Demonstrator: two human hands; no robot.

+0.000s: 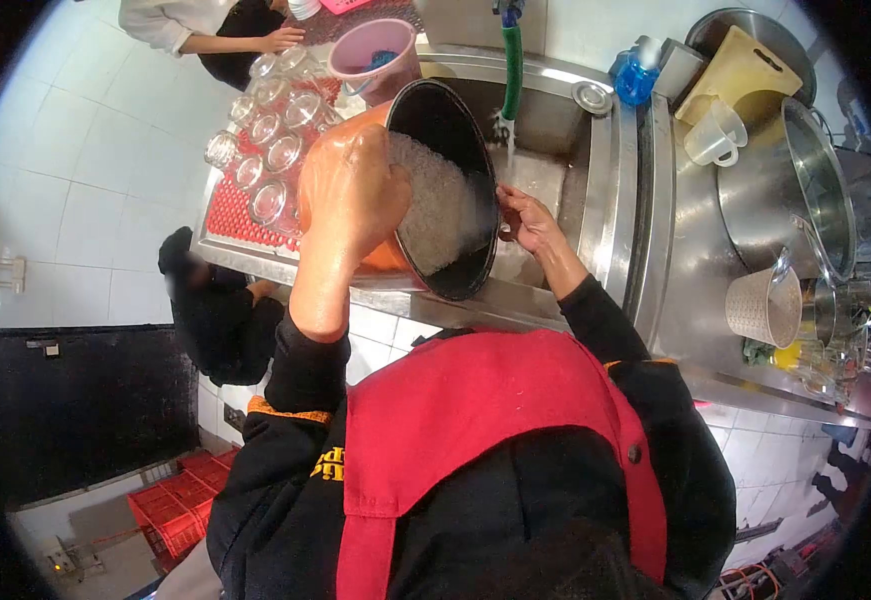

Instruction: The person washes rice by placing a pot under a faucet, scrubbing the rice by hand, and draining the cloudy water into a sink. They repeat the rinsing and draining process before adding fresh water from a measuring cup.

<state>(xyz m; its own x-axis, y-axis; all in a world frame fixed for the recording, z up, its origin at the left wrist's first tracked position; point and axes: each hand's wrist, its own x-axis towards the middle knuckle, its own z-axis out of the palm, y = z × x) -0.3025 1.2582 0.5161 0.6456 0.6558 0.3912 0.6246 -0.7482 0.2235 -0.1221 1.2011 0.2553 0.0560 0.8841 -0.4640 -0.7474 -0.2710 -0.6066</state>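
pot: orange outside, black and smooth inside, round. The pot (447, 125) is tipped hard on its side over the steel sink (610, 190).
rice: white, wet-looking and grainy, the rice (440, 210) is banked against the lower wall and all of it is in the pot.
left hand: my guess is the left hand (355, 190) is clamped on the near rim, fingers curled together, skin shiny-wet.
right hand: right hand (527, 222) hooks the far rim, thumb apart from the fingers.
progress: looks mid-rinse to me, nothing tipped out into the basket (763, 308) yet.
tap: green hose (511, 60), thin stream running.
around: clear glasses (270, 150) upside down on a bumpy red mat (235, 215); big shiny bowl (775, 200) on the right.
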